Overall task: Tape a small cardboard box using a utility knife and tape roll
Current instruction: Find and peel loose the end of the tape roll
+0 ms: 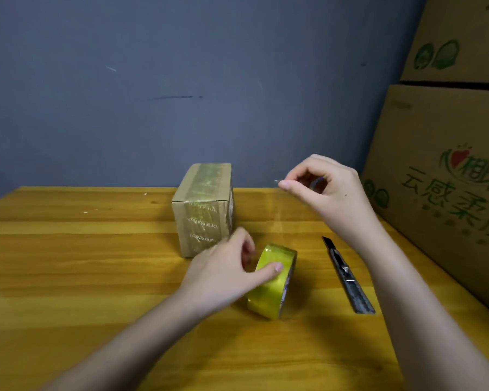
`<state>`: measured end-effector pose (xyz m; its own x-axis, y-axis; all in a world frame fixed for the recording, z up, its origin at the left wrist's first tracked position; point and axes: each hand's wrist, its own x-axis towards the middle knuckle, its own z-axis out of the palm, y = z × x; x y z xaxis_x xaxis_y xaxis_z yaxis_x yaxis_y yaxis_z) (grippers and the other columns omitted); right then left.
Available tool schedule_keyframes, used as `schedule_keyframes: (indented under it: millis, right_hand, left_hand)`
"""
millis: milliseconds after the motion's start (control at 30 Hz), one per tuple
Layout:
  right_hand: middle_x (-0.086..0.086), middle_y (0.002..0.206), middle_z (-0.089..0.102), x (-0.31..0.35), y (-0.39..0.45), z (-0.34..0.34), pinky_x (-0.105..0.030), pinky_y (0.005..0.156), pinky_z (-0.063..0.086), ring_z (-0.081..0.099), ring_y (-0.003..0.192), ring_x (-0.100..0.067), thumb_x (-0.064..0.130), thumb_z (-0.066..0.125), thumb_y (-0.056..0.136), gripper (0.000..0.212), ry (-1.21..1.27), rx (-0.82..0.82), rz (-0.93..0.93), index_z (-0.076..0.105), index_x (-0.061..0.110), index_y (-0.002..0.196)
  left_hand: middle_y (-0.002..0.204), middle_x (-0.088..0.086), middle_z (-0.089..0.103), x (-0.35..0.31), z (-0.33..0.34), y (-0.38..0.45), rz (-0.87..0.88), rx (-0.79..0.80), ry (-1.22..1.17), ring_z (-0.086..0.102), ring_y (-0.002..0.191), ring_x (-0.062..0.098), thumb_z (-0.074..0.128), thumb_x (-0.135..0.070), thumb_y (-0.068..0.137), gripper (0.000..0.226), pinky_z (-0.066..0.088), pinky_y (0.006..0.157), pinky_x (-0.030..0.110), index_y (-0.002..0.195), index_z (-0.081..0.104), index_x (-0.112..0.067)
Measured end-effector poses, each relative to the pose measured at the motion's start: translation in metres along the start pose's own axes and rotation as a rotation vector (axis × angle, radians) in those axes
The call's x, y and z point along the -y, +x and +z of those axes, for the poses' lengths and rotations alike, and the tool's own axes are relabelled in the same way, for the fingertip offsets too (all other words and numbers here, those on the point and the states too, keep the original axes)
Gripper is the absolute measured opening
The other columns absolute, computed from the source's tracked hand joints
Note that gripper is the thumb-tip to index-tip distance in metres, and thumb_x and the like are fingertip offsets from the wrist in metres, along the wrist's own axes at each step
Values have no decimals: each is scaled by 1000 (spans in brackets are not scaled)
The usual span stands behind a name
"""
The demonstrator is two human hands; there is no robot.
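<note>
A small cardboard box [202, 210] stands on the wooden table [68, 263], with yellowish tape across its top and front. In front of it a roll of clear yellow tape [274, 286] stands on edge. My left hand [226, 269] holds the roll, thumb on its outer face. My right hand [322, 187] is raised above and to the right, pinching the free end of a clear tape strip [277, 218] that stretches up from the roll. A utility knife [347, 277] with its blade out lies on the table right of the roll, under my right forearm.
Large printed cardboard cartons [449, 165] are stacked at the right edge of the table. A blue-grey wall [181, 80] rises right behind the table.
</note>
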<state>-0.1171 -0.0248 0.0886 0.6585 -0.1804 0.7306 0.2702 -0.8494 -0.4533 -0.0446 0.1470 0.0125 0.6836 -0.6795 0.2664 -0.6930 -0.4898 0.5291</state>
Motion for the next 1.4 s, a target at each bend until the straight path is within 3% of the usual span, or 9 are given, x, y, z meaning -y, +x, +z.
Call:
schedule_keyframes:
  millis: [67,133,267,433,767,900,1100,1267,1400]
  right_hand:
    - [4,77,64,3,2,-2,-23,69,48,58,76,-13,28,71,83,15,7,41,-2,69,15,77]
    - [5,77,64,6,4,-3,-20,67,46,58,75,-13,28,72,82,14,4,72,-26,69,15,76]
    - [4,77,64,10,7,-5,-17,65,45,58,76,-13,27,71,82,14,-10,125,-57,70,14,78]
    - [3,76,65,5,9,-9,-17,66,46,59,76,-12,27,71,81,14,25,148,-11,71,13,77]
    - [2,73,67,4,15,-9,-21,64,48,60,72,-12,30,73,80,13,45,209,50,71,17,78]
    - [1,75,67,5,21,-12,-27,70,50,61,73,-13,35,72,77,16,71,286,97,72,19,81]
    - [4,89,63,-1,20,-18,-24,80,51,62,86,-11,24,71,81,15,77,394,113,72,25,96]
    - [11,94,64,-1,20,-21,-15,79,49,63,90,-5,19,65,87,15,46,359,97,70,29,97]
    - [10,94,66,-2,21,-25,-30,81,55,65,88,-7,22,67,86,7,82,217,142,67,27,91]
  left_hand:
    - [105,-15,56,-2,-8,7,48,-20,-166,56,98,3,61,-69,66,55,49,86,31,105,43,-34]
    - [113,-11,57,-7,-18,18,166,-87,-421,56,105,1,66,-59,67,57,46,93,27,112,46,-29]
    - [99,-9,65,-31,-39,39,284,-164,-693,66,90,3,73,-29,72,30,52,84,23,96,56,-29]
    - [87,0,66,-34,-46,47,310,-141,-774,71,76,12,71,-2,79,20,54,71,18,86,60,-18]
    - [81,5,65,-30,-43,50,247,-99,-819,73,66,16,67,-1,81,11,55,63,18,81,59,-9]
    - [80,0,65,-29,-46,50,248,-83,-820,73,67,17,67,-3,82,12,51,60,15,79,60,-12]
    - [77,-3,64,-27,-48,50,230,-72,-835,73,68,19,67,-7,82,9,53,61,17,80,60,-12]
    - [76,-5,63,-28,-47,50,217,-69,-832,73,68,19,66,-7,83,9,52,60,16,80,59,-12]
    - [75,-3,62,-29,-48,49,203,-72,-840,72,65,16,65,-4,84,10,52,60,17,80,58,-10]
